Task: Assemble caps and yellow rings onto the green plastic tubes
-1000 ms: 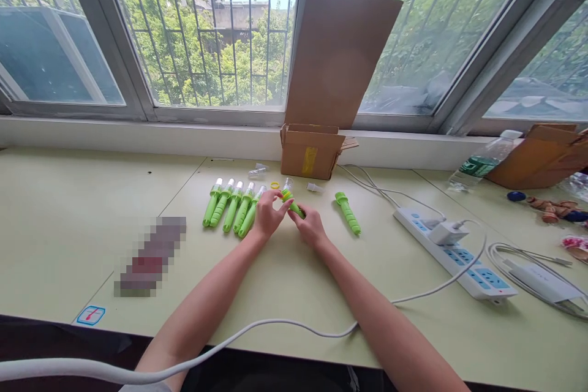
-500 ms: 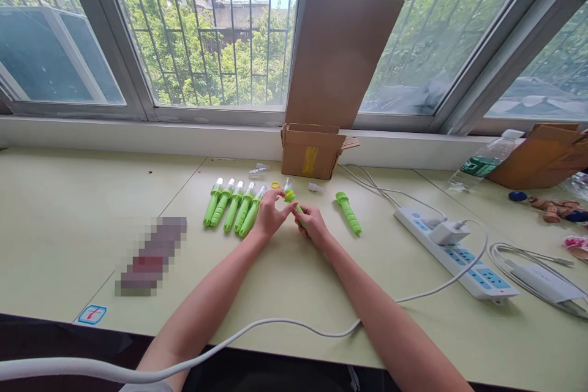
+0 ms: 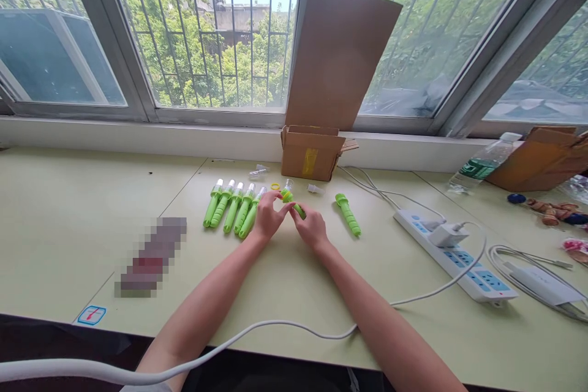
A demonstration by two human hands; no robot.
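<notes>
Both my hands meet over the table around one green plastic stick (image 3: 299,211) with a yellow band and a clear tip pointing away from me. My left hand (image 3: 270,215) pinches the stick near its banded end. Lower down, my right hand (image 3: 310,226) grips the ribbed green body, and its fingers partly hide it. Left of my left hand lies a row of several similar green sticks (image 3: 223,203) with clear caps. A loose yellow ring (image 3: 275,187) and a small clear cap (image 3: 315,188) rest just beyond my hands. To the right lies a green stick without a clear cap (image 3: 348,214).
A cardboard box (image 3: 305,156) with a raised flap stands by the window. More clear pieces (image 3: 260,171) lie left of it. On the right are a power strip (image 3: 454,257), a bottle (image 3: 482,162) and coiled cable (image 3: 533,275). A white cable (image 3: 275,321) crosses the front.
My right hand has shifted its grip slightly, and more of the green body shows above its fingers. The stick has turned a little, its banded end moving slightly left.
</notes>
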